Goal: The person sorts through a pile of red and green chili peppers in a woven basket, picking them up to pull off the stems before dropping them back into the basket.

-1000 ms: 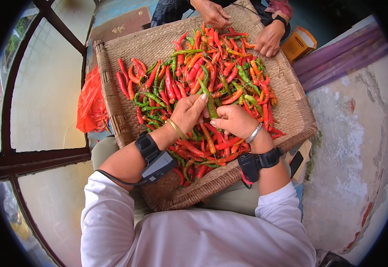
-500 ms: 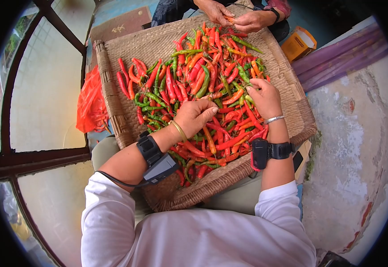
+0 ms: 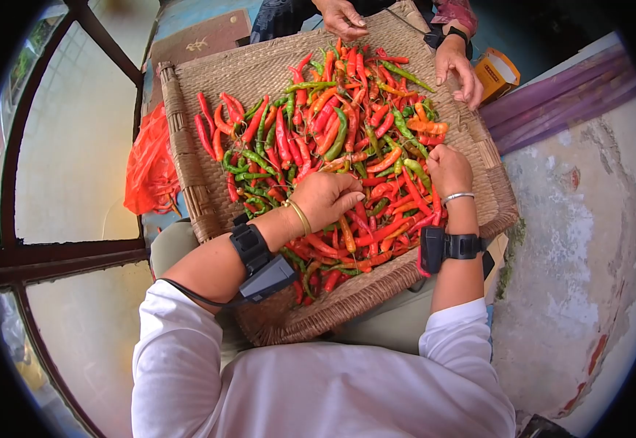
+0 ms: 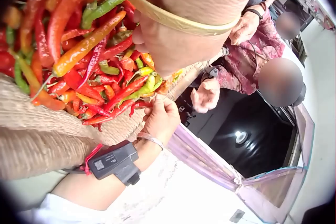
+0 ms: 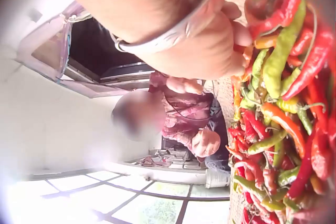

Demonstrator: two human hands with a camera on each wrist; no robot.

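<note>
My left hand hovers over the middle of the chili pile, fingers loosely curled and thumb reaching right; nothing shows in it, though its palm side is hidden in the head view. At the pile's right edge is my right hand, fingers curled down among the peppers. The left wrist view has its thumb and fingertips pinched at a thin red chili pepper. Red, orange and green chili peppers lie heaped between and below both hands. A long green chili pepper lies toward the far side.
The peppers lie on a woven tray with a thick rim, across the lap. Opposite, another person's hands hang over the far edge. A red plastic bag is left of the tray; an orange box stands right. Window frames line the left.
The green pepper that both hands held has left them. My right hand has moved right to the pile's edge and closed its fingers. The other person's hands have parted.
</note>
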